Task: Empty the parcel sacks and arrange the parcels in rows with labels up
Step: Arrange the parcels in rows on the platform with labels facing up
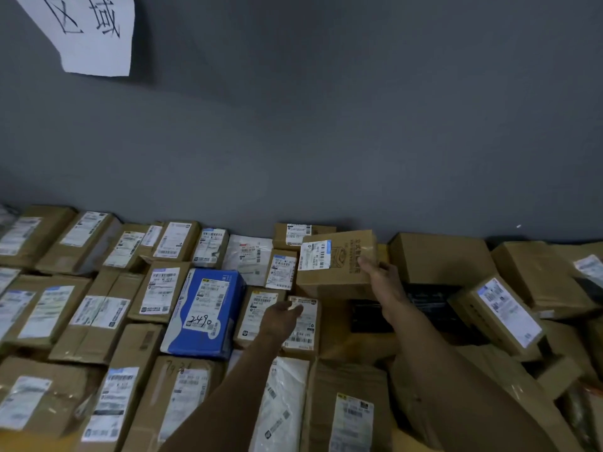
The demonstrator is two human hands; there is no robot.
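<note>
Parcels in rows on the floor against a grey wall (326, 141), most with white labels facing up. A sheet of white paper (94, 31) with handwritten characters hangs on the wall at upper left.

Right hand (380, 275): closed on the lower right corner of a brown cardboard box (342, 265), which is held tilted above the rows near the wall. The box's white barcode label (316, 255) faces up, toward the camera; printed characters show on the brown face beside it.

Left hand (282, 316): reaching forward over the middle rows, fingers loosely curled, fingertips touching or just above a small labelled parcel (301, 324) that lies directly below the held box. Whether the hand grips this parcel cannot be told.

A blue box (208, 308) lies left of the left hand, label up, with "2490" handwritten on the label. A white plastic mailer (284, 396) lies under the left forearm.

To the right, the boxes are not in rows: a large plain brown box (440, 256) stands against the wall, and another labelled box (502, 311) lies tilted on the heap. Dark items (424, 305) lie between these, just beside the right forearm.
</note>
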